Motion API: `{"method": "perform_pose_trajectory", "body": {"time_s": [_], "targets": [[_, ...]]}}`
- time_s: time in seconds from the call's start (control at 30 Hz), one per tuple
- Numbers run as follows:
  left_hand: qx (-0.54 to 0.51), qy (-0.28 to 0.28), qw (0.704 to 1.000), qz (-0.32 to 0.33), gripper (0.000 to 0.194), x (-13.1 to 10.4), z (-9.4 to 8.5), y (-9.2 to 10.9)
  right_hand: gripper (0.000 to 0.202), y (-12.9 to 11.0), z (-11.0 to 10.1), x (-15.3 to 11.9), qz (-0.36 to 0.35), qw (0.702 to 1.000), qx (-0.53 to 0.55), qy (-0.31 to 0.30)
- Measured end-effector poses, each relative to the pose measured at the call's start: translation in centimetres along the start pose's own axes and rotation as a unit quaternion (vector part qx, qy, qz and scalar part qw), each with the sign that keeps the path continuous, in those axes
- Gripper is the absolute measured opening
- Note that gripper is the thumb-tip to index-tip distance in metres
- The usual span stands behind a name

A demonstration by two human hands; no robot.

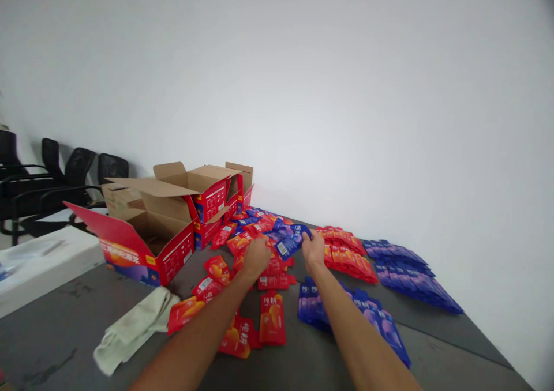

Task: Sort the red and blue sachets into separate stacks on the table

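Observation:
My right hand (313, 249) pinches the top end of a blue pouch (292, 240), which is tilted with its barcode corner pointing down to the left. My left hand (257, 257) is closed over the loose pile of red pouches; its fingertips are hidden, so what it grips cannot be seen. Below and between my forearms lies a single red pouch (272, 318), flat on the dark table (298, 361). Overlapping blue pouches (367, 310) lie in a row, partly covered by my right forearm. More red pouches (219, 270) are scattered on the left.
Open red cartons (175, 257) stand at the left back. A pale cloth (135, 329) lies before them. Along the wall are rows of red pouches (348, 258) and blue pouches (415, 284). A white box (52, 270) and black chairs (78, 169) are far left.

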State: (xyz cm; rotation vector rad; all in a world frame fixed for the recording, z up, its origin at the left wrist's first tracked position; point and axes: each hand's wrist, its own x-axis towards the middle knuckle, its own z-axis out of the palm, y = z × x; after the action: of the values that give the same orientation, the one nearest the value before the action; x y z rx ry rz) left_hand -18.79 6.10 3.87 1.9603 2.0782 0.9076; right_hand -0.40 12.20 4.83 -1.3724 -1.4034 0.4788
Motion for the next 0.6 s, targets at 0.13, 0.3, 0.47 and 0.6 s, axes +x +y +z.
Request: {"method": "perform_pose_trajectory", "body": {"time_s": [0.13,0.3,0.47,0.6], "targets": [[-0.089,0.154,0.984,-0.017,0.041,-3.7,-1.6,1.5,0.027,-0.7,-3.1,-5.0,-0.007,0.999,0.011,-0.031],[-0.189,0.129,0.973,-0.006,0.028,-7.7,-1.6,4.0,0.023,-0.7,-6.6,-11.0,0.011,0.996,0.057,-0.072],[-0.198,-0.03,0.979,0.031,0.021,-10.6,-0.3,6.8,0.024,0.0,-9.2,-14.9,0.021,0.992,0.096,-0.08],[-0.218,-0.134,0.963,0.084,0.024,-12.0,0.7,7.2,0.022,1.4,-11.1,-17.1,0.014,0.993,0.087,-0.075]]}}
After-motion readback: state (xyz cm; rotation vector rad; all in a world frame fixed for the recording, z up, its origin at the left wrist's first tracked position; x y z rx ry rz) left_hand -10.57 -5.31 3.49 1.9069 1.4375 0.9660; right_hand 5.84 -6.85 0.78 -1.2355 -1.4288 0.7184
